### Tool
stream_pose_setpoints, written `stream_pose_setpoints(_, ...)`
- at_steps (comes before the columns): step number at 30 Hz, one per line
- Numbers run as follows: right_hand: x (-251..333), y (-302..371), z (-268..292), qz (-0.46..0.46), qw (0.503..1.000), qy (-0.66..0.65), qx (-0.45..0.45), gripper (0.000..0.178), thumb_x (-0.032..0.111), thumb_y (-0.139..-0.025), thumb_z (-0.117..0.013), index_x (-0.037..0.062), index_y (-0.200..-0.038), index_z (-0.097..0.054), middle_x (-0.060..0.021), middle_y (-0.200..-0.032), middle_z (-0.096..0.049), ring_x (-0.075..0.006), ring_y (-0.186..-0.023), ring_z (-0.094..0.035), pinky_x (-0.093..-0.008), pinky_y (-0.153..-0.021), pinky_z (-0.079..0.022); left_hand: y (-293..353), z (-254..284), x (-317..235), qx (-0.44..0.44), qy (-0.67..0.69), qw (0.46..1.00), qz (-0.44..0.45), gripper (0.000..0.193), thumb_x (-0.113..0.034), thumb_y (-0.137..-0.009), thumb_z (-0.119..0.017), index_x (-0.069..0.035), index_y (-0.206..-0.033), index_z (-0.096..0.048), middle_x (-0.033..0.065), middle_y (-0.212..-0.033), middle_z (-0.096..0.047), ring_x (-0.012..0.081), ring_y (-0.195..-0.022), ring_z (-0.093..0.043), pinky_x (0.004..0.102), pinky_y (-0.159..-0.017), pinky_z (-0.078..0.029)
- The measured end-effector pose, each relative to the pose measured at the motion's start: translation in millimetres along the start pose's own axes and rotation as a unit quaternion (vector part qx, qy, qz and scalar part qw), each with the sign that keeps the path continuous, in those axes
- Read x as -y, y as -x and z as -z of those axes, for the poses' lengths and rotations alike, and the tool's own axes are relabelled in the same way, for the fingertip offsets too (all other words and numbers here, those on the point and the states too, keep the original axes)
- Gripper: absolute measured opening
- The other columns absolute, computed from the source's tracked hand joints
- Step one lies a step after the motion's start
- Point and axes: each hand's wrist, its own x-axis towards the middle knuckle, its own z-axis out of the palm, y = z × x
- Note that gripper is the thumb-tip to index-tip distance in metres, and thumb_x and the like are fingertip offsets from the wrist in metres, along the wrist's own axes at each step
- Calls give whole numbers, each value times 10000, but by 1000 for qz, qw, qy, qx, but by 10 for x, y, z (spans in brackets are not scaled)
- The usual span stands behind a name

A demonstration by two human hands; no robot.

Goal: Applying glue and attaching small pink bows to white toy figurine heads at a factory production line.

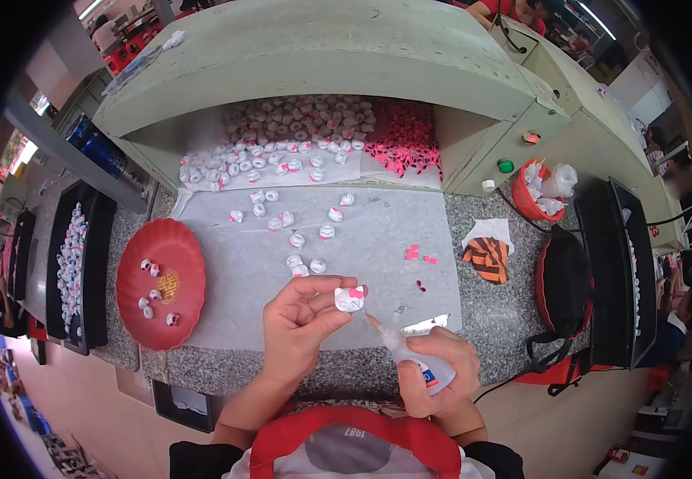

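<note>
Between the thumb and fingers of my left hand point(302, 319) is a small white figurine head point(349, 299) with a pink bow on it. My right hand point(439, 371) is wrapped round a translucent squeeze bottle point(415, 357) with a label. The bottle's narrow nozzle tip point(370, 318) points up and left, just below the figurine head; whether they touch I cannot tell. On the pale sheet point(378, 263) beyond my hands lie several loose white pieces point(318, 265). A few pink bits point(411, 252) rest right of the middle.
A red scalloped tray point(129, 279) with several white pieces stands left. Under the grey-green cabinet point(346, 64) are heaps of white pieces point(298, 120) and pink parts point(402, 156). Rightward are a striped cloth point(487, 259), a red basket point(526, 203) and a black bag point(563, 283). Black bins point(89, 295) flank the granite bench.
</note>
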Motion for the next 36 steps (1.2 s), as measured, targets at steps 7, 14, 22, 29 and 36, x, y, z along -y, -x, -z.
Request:
stream_pose_setpoints(7, -27, 1, 22, -14, 1000, -19, -8, 227, 43, -640, -543, -1, -862, -514, -114, -673, -576, -200, -518, -553, -289, -504, -459, -5, 0, -12, -2, 3, 1000, -2, 327, 116, -694, -579, 24, -997, -496, 166, -1022, -559, 253, -953, -569, 428, -908, -421)
stream_pose_setpoints(14, 2, -55, 44, 5, 999, -42, -6, 222, 19, -637, -576, -10, -853, -534, -113, -634, -586, -181, -464, -544, -261, -439, -429, -10, -11, -6, 1, 4, 1000, 1, 325, 123, -694, -576, 24, -994, -501, 164, -1017, -559, 242, -951, -569, 450, -916, -413)
stream_pose_setpoints(22, 0, -125, 22, 24, 998, -39, -32, 217, -28, -622, -589, -30, -837, -566, -124, -646, -604, -170, -476, -567, -245, -429, -437, -8, 40, 48, 40, 8, 999, -20, 343, 151, -712, -556, 52, -1032, -483, 204, -1075, -536, 268, -998, -551, 324, -846, -462)
stream_pose_setpoints(29, -278, -56, 235, -283, 942, -147, -102, 208, 111, -707, -547, -33, -858, -548, -114, -791, -590, -165, -622, -568, -244, -577, -454, -34, 23, 63, -10, -14, 1000, 12, 323, 123, -697, -572, 29, -998, -506, 157, -1006, -568, 263, -943, -573, 419, -887, -432)
stream_pose_setpoints(36, -1665, 426, 369, -406, 913, -9, -50, 197, 38, -687, -600, -6, -874, -555, -113, -750, -597, -173, -672, -595, -252, -581, -462, -111, -22, 214, 16, -32, 999, 39, 320, 135, -717, -562, 33, -1013, -499, 171, -1048, -558, 222, -968, -564, 290, -810, -466)
